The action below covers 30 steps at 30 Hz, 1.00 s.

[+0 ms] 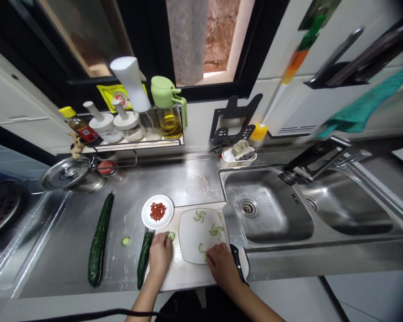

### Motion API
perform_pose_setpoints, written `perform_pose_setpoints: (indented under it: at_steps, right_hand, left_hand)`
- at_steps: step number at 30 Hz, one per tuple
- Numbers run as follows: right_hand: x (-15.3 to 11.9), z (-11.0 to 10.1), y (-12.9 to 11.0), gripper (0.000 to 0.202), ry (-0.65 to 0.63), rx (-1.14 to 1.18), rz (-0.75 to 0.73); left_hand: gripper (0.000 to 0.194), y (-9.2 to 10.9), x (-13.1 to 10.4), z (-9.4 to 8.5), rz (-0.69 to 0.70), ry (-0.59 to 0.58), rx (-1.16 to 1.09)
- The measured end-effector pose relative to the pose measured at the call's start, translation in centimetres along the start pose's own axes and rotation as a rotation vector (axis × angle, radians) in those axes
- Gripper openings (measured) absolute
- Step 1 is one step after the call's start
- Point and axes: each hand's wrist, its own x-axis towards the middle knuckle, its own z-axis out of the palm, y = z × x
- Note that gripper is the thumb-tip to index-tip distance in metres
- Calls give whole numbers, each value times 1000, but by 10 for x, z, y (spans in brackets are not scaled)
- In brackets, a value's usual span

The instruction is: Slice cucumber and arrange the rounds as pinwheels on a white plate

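My left hand (161,251) is over the left part of the white cutting board (168,279), its fingers closed at some cucumber slices (171,235). My right hand (220,264) reaches onto the white plate with a dark rim line (190,235), fingertips pinched at a thin cucumber piece, partly hidden. Curved cucumber slices form pinwheels on this plate: one at the top (199,216), another at the right (216,231). Right of my right hand lies a knife (233,228), black handle toward me. A cut cucumber (144,259) is beside my left hand.
A small white plate (147,222) holds chopped red pieces (157,211). A whole cucumber (100,241) and a cucumber end (126,241) lie on the steel counter. The double sink (272,237) is at right. Bottles and jars stand on a rack (147,144); a lidded pot (69,174) is behind left.
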Motion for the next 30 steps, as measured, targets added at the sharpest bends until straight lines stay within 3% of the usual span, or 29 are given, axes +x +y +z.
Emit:
perform_pose_setpoints:
  at_steps: [12,16,20,24,30]
  right_hand:
    - [1,0,1,14,-5,26,-10]
    - [5,1,1,12,-33,78,-7]
    - [14,0,-1,14,3,224,-8]
    - [29,-3,-8,19,61,458,71]
    - [45,-13,-11,13,-21,708,188]
  left_hand:
    - [22,-1,4,-4,-21,9,-113]
    - [20,6,4,-14,-67,-98,-240]
    - [26,25,3,-19,-117,-215,-428]
    - [31,47,1,-11,-170,-329,-642]
    - [29,66,0,2,-234,-458,-844]
